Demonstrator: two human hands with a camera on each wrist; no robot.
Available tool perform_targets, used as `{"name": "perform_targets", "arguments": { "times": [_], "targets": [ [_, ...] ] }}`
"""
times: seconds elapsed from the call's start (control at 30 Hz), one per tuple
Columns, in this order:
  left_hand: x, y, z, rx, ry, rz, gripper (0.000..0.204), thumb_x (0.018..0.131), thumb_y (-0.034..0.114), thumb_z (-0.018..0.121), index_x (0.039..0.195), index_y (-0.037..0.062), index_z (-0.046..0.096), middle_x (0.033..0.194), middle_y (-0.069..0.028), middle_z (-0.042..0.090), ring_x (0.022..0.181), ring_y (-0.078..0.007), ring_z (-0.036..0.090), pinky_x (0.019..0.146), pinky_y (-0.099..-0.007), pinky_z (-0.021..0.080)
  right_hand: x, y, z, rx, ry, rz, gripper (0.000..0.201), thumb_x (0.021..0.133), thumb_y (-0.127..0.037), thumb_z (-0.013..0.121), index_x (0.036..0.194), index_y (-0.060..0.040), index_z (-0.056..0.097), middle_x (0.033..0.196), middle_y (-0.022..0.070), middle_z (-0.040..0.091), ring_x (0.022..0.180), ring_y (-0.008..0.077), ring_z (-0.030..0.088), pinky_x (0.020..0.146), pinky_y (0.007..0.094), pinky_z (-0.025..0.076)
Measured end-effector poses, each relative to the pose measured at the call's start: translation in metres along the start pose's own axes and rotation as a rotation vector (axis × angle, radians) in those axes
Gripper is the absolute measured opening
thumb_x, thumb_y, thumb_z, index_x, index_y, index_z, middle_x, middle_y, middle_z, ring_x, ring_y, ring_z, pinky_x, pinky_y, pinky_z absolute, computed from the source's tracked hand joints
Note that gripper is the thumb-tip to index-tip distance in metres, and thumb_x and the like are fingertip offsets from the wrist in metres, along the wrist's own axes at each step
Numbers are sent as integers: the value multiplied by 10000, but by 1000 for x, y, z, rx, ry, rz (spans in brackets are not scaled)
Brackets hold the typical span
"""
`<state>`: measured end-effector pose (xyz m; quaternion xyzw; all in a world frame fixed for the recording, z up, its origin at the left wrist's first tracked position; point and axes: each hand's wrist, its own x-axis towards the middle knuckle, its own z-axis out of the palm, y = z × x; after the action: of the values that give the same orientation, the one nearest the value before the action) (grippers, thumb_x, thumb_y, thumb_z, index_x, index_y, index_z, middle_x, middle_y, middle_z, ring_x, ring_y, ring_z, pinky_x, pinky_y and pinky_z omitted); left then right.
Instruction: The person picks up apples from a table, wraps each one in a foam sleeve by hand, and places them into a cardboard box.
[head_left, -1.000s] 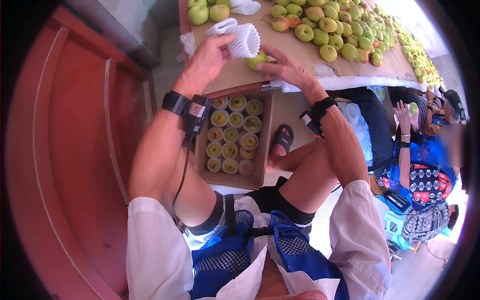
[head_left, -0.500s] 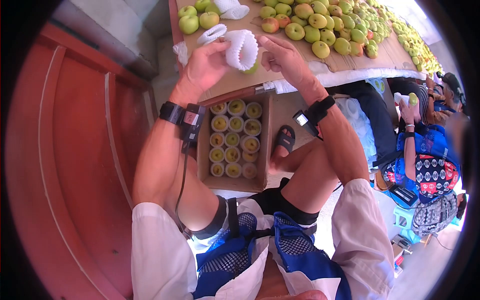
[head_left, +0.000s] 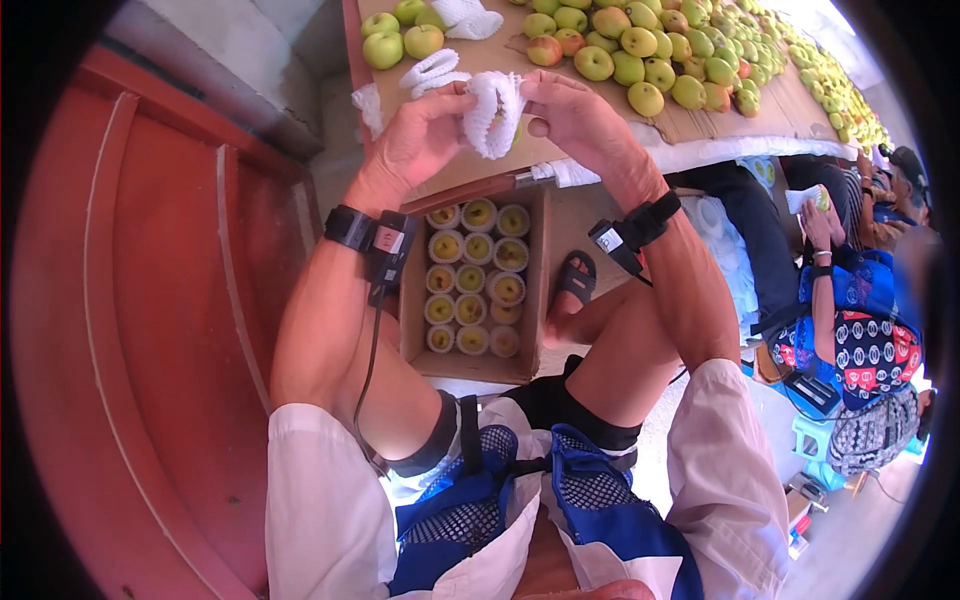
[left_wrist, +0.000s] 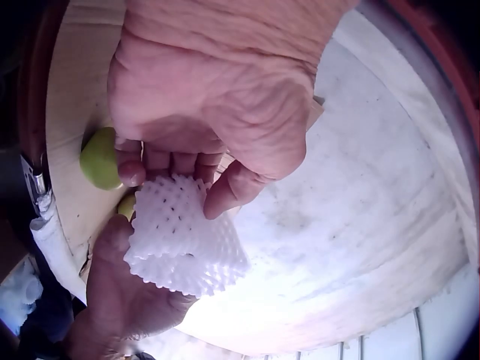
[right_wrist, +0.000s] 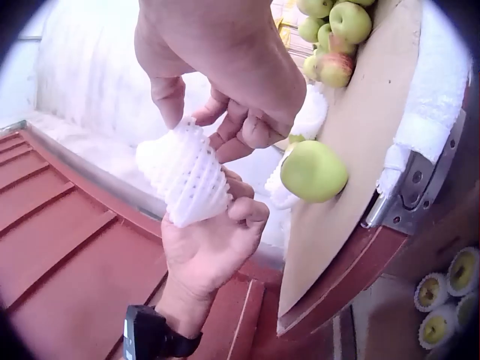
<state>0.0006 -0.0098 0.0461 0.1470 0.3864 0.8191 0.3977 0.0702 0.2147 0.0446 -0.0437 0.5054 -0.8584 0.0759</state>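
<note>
A white foam net fruit sleeve (head_left: 480, 112) is held between both hands over the table's near edge. My left hand (head_left: 418, 142) grips one side of it, thumb against the mesh in the left wrist view. My right hand (head_left: 582, 122) pinches the opposite rim between thumb and fingers, as the right wrist view shows. No fruit shows inside the sleeve (right_wrist: 187, 176). A green apple (right_wrist: 313, 171) lies on the cardboard just beyond the hands, mostly hidden behind them in the head view.
More foam sleeves (head_left: 470, 18) and several green apples (head_left: 383, 50) lie at the table's left. A large apple pile (head_left: 690, 70) covers the right. Below, a cardboard box (head_left: 538, 290) holds sleeved apples. A red panel (head_left: 160, 320) stands left; other people sit at right.
My right hand has come away from the apple and taken the sleeve's rim. The sleeve, held in my left hand throughout, has turned and now sits between both hands.
</note>
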Motion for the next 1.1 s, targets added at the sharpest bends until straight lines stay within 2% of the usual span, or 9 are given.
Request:
{"name": "perform_targets", "arguments": {
  "times": [0.2, 0.3, 0.43, 0.53, 0.63, 0.73, 0.83, 0.93, 1.1],
  "targets": [
    [-5, 3, 8, -64, -9, 34, 345, 923, 117, 645, 1242, -6, 598, 1197, -94, 644, 1152, -244, 606, 1034, -407, 469, 2, -6, 12, 272, -66, -3, 199, 997, -181, 527, 1100, -43, 626, 1070, 75, 670, 1046, 223, 639, 832, 357, 481],
    [-4, 4, 4, -130, -12, 41, 368, 920, 114, 642, 1266, 6, 579, 1213, -95, 642, 1164, -252, 604, 1032, -433, 476, 9, 3, -2, 290, -94, -16, 190, 991, -159, 521, 1080, -20, 615, 1064, 110, 669, 1053, 253, 645, 878, 388, 495],
    [-6, 8, 2, -161, -120, -1, 371, 923, 103, 652, 1273, 14, 571, 1224, -92, 640, 1183, -250, 601, 1041, -445, 481, 6, -2, 0, 221, -55, -13, 161, 984, -156, 529, 1053, -31, 605, 1073, 102, 662, 1049, 241, 639, 865, 378, 494],
    [-8, 3, 7, -94, -21, 24, 402, 953, 140, 667, 1324, 38, 549, 1213, -85, 634, 1050, -211, 594, 924, -387, 491, 7, -2, 0, 232, -22, -20, 139, 979, -153, 533, 1040, -47, 600, 1064, 86, 653, 1002, 226, 625, 846, 360, 491],
    [-6, 0, 4, -64, 1, 28, 381, 964, 155, 675, 1308, 38, 558, 1178, -65, 637, 1019, -203, 594, 911, -372, 493, 1, -6, 13, 254, 55, -3, 127, 977, -163, 540, 1037, -68, 599, 1040, 60, 642, 924, 189, 596, 789, 328, 468],
    [-6, -2, -9, -66, 4, 8, 353, 953, 125, 670, 1277, 12, 586, 1243, -78, 641, 1193, -235, 603, 1059, -437, 480, -6, -14, 25, 164, 152, 53, 126, 985, -190, 550, 1041, -93, 606, 1017, 19, 635, 857, 127, 562, 698, 282, 422],
    [-7, 0, -10, 10, 25, -29, 321, 974, 168, 647, 1257, 20, 613, 1228, -67, 649, 1190, -220, 607, 1042, -414, 489, 1, -7, 10, 41, 135, 123, 125, 995, -220, 562, 1039, -114, 613, 993, -16, 632, 805, 80, 542, 617, 251, 367],
    [-8, 2, -4, 72, 21, -25, 275, 980, 200, 638, 1204, 41, 644, 1165, -42, 671, 1096, -165, 627, 912, -355, 512, 0, -8, 11, 10, 160, 127, 125, 1001, -235, 572, 1032, -122, 615, 962, -35, 630, 760, 62, 528, 570, 235, 329],
    [-4, -3, -16, 116, 42, -20, 198, 976, 215, 655, 1129, 89, 653, 1072, 19, 686, 929, -86, 607, 693, -282, 426, 3, 0, -1, -16, 108, 82, 116, 994, -226, 610, 1017, -113, 624, 900, -45, 610, 711, 55, 498, 539, 224, 297]
  ]
}}
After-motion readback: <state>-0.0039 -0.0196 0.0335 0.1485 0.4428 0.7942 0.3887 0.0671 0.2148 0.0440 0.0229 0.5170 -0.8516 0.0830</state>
